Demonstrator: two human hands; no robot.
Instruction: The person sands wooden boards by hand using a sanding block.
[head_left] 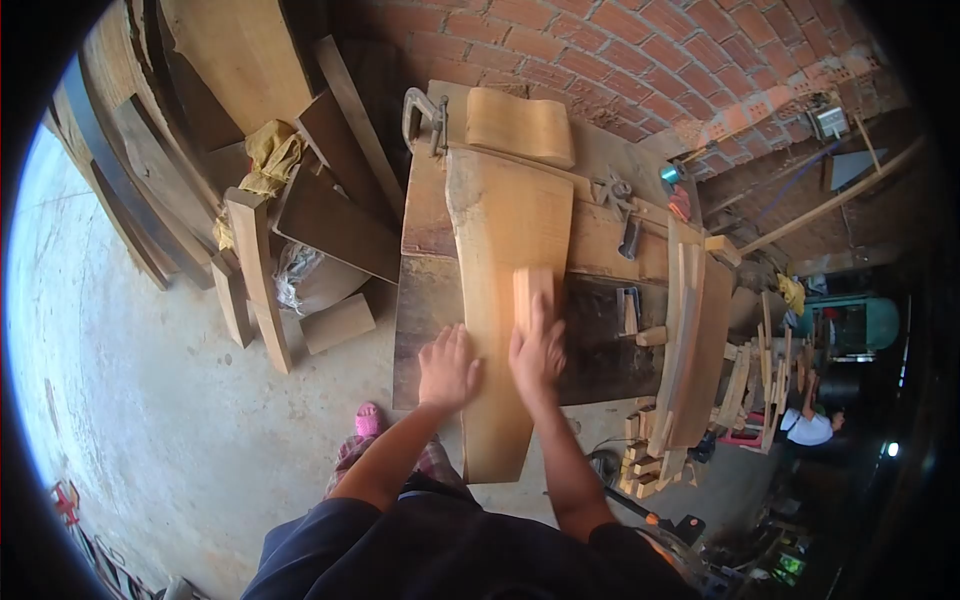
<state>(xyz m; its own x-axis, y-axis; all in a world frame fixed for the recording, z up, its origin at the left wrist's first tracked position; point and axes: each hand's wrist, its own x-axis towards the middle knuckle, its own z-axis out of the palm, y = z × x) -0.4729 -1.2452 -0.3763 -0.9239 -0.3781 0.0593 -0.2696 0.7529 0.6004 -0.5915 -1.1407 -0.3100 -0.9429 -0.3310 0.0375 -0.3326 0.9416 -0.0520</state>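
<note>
A long, pale wooden board (510, 220) lies lengthwise on the dark workbench (425, 300), its near end jutting past the bench edge toward my body. My left hand (448, 368) rests flat at the board's left edge, fingers stretched forward. On the board's right side, my right hand (538, 350) grips a small rectangular wooden block (533, 290), with a finger laid along its top. The block appears to rest on the board; its underside is hidden. A metal C-clamp (438, 125) sits at the far left corner of the bench, beyond the board's far end.
A curved wood piece (520, 127) lies at the bench's far end, near the brick wall (640, 50). Metal tools (622, 205) sit right of the board. Planks (258, 270) lean at left; stacked timber (700, 340) stands at right. Another person (808, 427) is farther right.
</note>
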